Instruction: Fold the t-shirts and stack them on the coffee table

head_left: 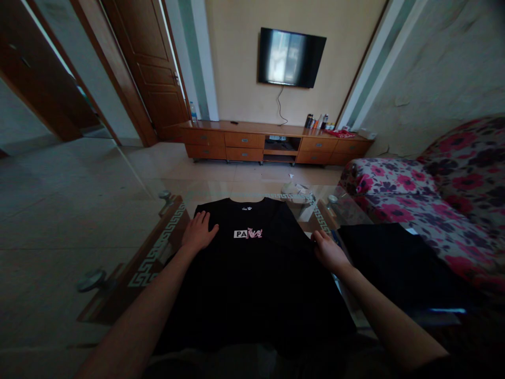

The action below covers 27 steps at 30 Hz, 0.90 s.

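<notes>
A black T-shirt (252, 284) lies spread on a glass table, its neckline toward the far side. A small white and pink print with the letters "PA" sits on its chest. My left hand (199, 231) rests flat on the shirt near its left shoulder, fingers apart. At the shirt's right edge, by the sleeve, my right hand (329, 250) is closed with its fingers curled on the fabric. The shirt's lower part is very dark, so its folds are hard to make out.
Dark folded cloth (386, 263) lies right of the shirt, beside a flowered sofa (394, 176). The glass table (158, 242) has a patterned border and round metal fittings. Beyond stand a low wooden cabinet (244, 142) with bottles and cans, and a wall television (292, 58).
</notes>
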{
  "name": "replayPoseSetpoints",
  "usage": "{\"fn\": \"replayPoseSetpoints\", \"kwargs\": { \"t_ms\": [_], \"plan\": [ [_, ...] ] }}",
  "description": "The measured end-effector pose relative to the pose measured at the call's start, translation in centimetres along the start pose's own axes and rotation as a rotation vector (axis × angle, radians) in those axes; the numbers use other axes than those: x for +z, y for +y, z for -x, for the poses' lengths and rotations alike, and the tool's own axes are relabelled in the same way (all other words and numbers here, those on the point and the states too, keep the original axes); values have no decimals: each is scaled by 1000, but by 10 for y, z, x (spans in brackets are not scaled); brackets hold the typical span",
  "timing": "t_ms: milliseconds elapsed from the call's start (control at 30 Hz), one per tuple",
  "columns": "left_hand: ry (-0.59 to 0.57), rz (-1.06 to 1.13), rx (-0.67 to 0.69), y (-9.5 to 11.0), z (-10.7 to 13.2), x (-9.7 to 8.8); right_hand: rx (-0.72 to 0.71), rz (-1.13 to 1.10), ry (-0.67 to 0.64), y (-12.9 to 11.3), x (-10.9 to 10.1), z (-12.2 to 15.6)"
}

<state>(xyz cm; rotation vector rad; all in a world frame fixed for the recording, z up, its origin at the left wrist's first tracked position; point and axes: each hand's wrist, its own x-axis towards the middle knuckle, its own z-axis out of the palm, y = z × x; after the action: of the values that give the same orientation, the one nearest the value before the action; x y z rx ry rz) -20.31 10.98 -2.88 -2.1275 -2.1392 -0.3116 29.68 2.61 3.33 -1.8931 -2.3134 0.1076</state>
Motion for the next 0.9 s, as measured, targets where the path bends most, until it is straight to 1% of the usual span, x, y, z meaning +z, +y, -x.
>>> {"fn": "replayPoseSetpoints", "kwargs": {
  "t_ms": [33,100,233,267,300,367,433,467,533,567,633,700,767,900],
  "plan": [
    [0,-1,2,0,0,0,7,-20,20,2,1,0],
    [1,-4,5,0,0,0,70,-40,21,6,1,-2],
    [-7,2,-3,-1,-1,1,172,-20,-129,14,-3,-10],
    [-13,5,-6,-1,-1,2,191,-16,-138,15,-6,-13],
    [-18,8,-9,-2,-1,2,206,-18,-118,14,-9,-18],
    [-28,9,-9,-2,-2,3,214,-34,-6,9,-13,-30],
    [-32,5,-12,-2,-2,5,148,-56,100,-3,-13,-45],
    [-31,2,-12,-2,-3,5,91,-65,122,-11,-10,-54],
    [-27,-2,-12,-2,-3,6,-30,-68,104,-29,0,-71],
    [-26,-2,-10,-2,-3,6,-69,-61,82,-38,7,-80],
    [-25,3,-6,-2,-3,5,-93,-32,26,-55,24,-96],
    [-30,9,-6,-3,-3,4,-77,1,-35,-67,41,-108],
    [-31,13,-5,-3,-4,3,-41,19,-74,-73,54,-115],
    [-33,19,0,-5,-5,3,68,13,-74,-67,70,-123]
  ]
}}
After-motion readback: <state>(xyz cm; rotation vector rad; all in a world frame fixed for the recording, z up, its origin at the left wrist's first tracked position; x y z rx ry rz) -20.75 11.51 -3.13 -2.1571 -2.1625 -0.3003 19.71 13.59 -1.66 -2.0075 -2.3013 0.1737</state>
